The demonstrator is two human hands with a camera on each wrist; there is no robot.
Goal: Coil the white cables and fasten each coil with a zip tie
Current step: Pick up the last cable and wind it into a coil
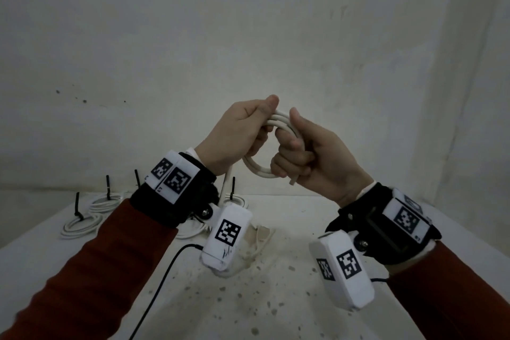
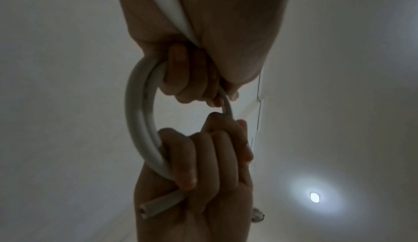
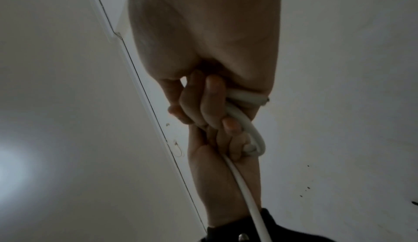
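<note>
While both hands hold it above the surface (image 1: 289, 298), the coil (image 1: 258, 170) hangs as a few stacked white loops with no zip tie on it yet. I see the left hand (image 1: 237, 136) with its fingers (image 2: 192, 77) curled round the coil's upper left arc, thumb on top. The right hand (image 1: 311, 157) has its fingers (image 2: 203, 154) clamped round the coil's right side, and the cut end (image 2: 156, 205) pokes out below that fist. A free run (image 3: 246, 190) leaves the coil under the left palm and drops along the wrist; where it ends I cannot tell.

Risks, as I judge them:
- Springback: the cable looks stiff, so easing either grip to reach for a tie could let the loops open and slide apart.
- Short stub: the cut end sits close to the right fist and could slip free, undoing the innermost turn.
- Snagging: the free run below the coil passes near the left wrist camera (image 1: 227, 237) and could catch there as more is drawn in.

Tied coils (image 1: 82, 225), with black ties (image 1: 78, 205) standing up, lie on the surface below and left of the coil.
</note>
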